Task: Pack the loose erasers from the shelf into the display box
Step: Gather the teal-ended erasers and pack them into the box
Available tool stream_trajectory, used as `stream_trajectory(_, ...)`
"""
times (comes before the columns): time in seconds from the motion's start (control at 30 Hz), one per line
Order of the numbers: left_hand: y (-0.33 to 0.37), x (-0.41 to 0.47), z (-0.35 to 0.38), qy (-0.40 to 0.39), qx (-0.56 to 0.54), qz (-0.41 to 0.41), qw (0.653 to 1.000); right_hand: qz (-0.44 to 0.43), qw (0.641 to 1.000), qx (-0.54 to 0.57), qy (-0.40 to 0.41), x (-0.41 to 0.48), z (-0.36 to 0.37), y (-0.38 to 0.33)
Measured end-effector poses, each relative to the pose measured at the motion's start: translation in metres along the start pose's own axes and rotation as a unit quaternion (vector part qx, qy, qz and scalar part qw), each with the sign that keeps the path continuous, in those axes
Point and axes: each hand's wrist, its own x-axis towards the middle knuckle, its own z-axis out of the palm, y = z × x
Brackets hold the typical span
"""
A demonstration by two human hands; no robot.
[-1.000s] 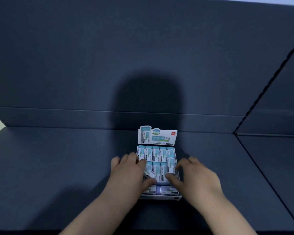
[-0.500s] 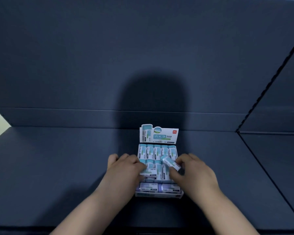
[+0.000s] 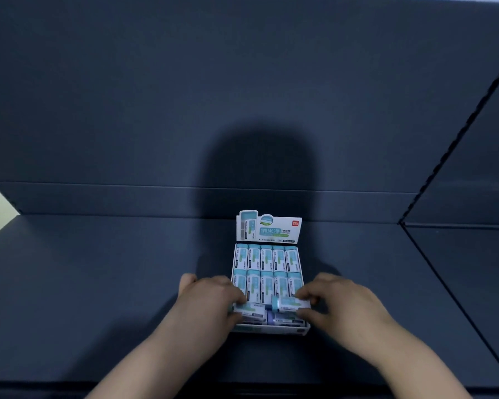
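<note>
Both hands have dropped toward the front edge of the display box [image 3: 271,329] on the shelf [image 3: 98,283], the left hand [image 3: 211,303] and right hand [image 3: 340,303] each pinching a sideways eraser [image 3: 291,304] over the unfilled front row, so packing looks nearly done.

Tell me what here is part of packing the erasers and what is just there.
Part of the job:
display box
packed erasers
eraser in left hand
eraser in right hand
left hand
right hand

Just there:
shelf
back panel
shadow
</note>
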Motion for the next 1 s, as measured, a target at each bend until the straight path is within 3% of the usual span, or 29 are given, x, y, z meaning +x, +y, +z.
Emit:
stream_trajectory(0.27, 0.006, -0.002, -0.003, -0.015, 0.012, -0.013, 1.0, -0.005, 1.0, -0.007, -0.023, -0.003, -0.004, -0.002)
stream_trajectory(0.37, 0.008, -0.004, -0.001, -0.004, 0.036, 0.027, 0.999, 0.0, 1.0, -0.006, -0.026, -0.003, -0.001, -0.005)
stream_trajectory(0.53, 0.002, -0.009, 0.008, -0.046, 0.088, 0.02, 0.995, 0.018, 0.999, 0.013, -0.027, -0.006, 0.001, -0.006)
stream_trajectory(0.8, 0.003, -0.019, 0.011, 0.049, -0.021, 0.019, 0.998, 0.011, 1.0, 0.026, -0.012, -0.011, 0.005, -0.004)
stream_trajectory(1.0, -0.002, -0.016, 0.004, 0.087, -0.093, -0.037, 0.991, 0.022, 0.997, 0.073, 0.004, -0.012, 0.012, 0.003)
